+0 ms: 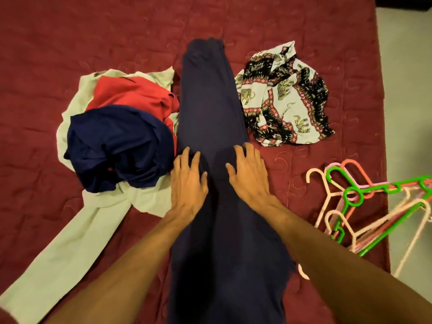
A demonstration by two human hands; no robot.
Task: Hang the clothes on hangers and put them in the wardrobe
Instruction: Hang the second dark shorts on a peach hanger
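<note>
- The navy trousers (210, 108) are laid out lengthwise down the middle of the maroon bedspread (70, 38), folded into one long narrow strip that runs from the near edge of the view towards the far side; they are judged soft, limp and light, likely to sag and slide if lifted at one end only.
- The left hand (188, 181) is pressed flat on the left side of the strip with its fingers spread; the right hand (247, 174) is pressed likewise on the right side, fingers spread; nothing is pinched by either.
- A hold near the middle of the length is judged best, so that the cloth can be draped evenly over a hanger bar; a matte fabric is suggested, so slipping off should be slight.
- A heap of clothes (121, 141), navy, red and pale, is seen just left of the trousers; a patterned shirt (285, 97) lies crumpled to the right.
- The plastic hangers (355, 202), pink, cream and green, are piled near the right edge of the bed; the wardrobe is not in view.
</note>
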